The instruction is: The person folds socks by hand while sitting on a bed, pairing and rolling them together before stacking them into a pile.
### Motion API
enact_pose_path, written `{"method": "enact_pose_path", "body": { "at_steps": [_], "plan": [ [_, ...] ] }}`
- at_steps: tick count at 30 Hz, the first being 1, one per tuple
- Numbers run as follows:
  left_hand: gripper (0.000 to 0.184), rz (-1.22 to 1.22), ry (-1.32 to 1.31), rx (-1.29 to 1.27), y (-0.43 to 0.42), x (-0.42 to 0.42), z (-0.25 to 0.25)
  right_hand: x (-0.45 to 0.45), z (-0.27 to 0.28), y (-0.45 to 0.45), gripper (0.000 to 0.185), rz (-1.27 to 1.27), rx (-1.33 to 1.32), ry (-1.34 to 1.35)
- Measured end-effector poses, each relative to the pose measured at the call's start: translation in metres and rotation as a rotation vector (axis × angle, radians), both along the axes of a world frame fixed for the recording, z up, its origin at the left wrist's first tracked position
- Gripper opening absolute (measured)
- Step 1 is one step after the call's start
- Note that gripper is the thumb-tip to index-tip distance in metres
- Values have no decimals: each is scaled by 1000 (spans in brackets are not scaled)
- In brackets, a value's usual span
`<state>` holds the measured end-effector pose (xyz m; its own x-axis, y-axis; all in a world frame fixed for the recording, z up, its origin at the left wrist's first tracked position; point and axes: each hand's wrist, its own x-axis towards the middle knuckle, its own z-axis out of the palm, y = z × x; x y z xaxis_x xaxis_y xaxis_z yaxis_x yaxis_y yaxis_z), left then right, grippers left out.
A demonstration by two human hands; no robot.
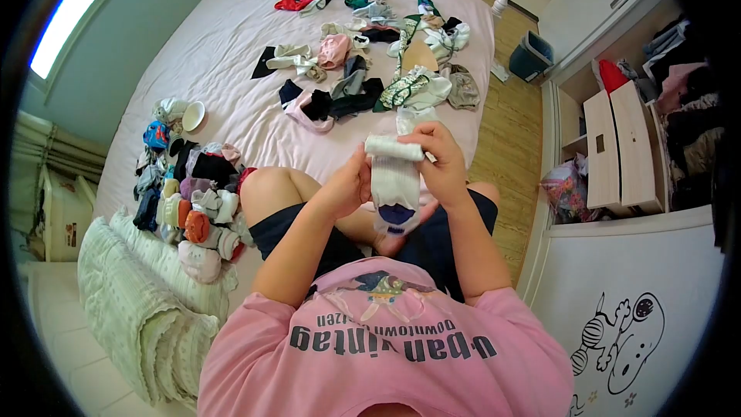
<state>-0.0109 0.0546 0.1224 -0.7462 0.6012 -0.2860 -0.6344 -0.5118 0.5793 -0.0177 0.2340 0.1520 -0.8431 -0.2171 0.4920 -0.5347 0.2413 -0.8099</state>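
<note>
A white sock point(395, 177) with a dark blue patch is held above the lap, its upper end rolled into a band. The rolled part is gripped on one side by the left hand point(349, 184) and on the other by the right hand point(438, 156); both grips are narrow, closed on the fabric.

The bed point(224, 46) is covered with a pale pink, creased sheet. Loose socks and small garments point(334, 52) are scattered over its middle and far part. Bundled socks point(197, 224) are gathered left of the lap, with a white bowl point(194, 116) near their far end. A pale quilt point(139, 309) is bunched along the near left edge.

On the left, a bright window point(65, 23) is set in a blue-green wall. On the right, a wooden floor point(502, 147), a dark bin point(531, 56), a white door point(594, 0) and wooden drawers point(602, 147) beside stored clothes are seen. A cartoon drawing point(633, 340) is borne by a white panel.
</note>
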Motion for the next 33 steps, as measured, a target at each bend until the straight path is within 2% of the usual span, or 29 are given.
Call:
{"method": "enact_pose_path", "body": {
  "at_steps": [1,2,7,10,13,17,20,23,26,30,33],
  "plan": [
    [42,-12,-31,75,-2,0,5,1,2,1,35,-16,136,85],
    [42,-24,-61,150,-3,1,7,1,1,2,36,16,152,75],
    [36,-23,137,-130,-6,1,1,-1,-9,7,41,158,199,54],
    [34,41,263,-235,-5,-1,2,3,-16,-2,41,189,-513,-498],
    [34,104,430,-413,-2,-2,2,1,-20,5,47,241,-291,-579],
    [37,207,602,-506,1,-2,8,0,-28,-1,36,216,-346,-588],
    [41,107,511,-355,0,1,3,1,-17,-7,28,128,-543,-601],
    [35,-17,526,-377,5,5,-17,-2,-23,-6,27,88,-499,-553],
    [26,-36,235,-253,3,2,-21,-1,-27,-5,27,120,-477,-505],
    [26,59,8,-81,5,3,-11,7,-8,-7,36,97,-21,-32],
    [36,60,-63,42,0,-3,-15,5,-13,-7,34,104,144,43]
  ]
}}
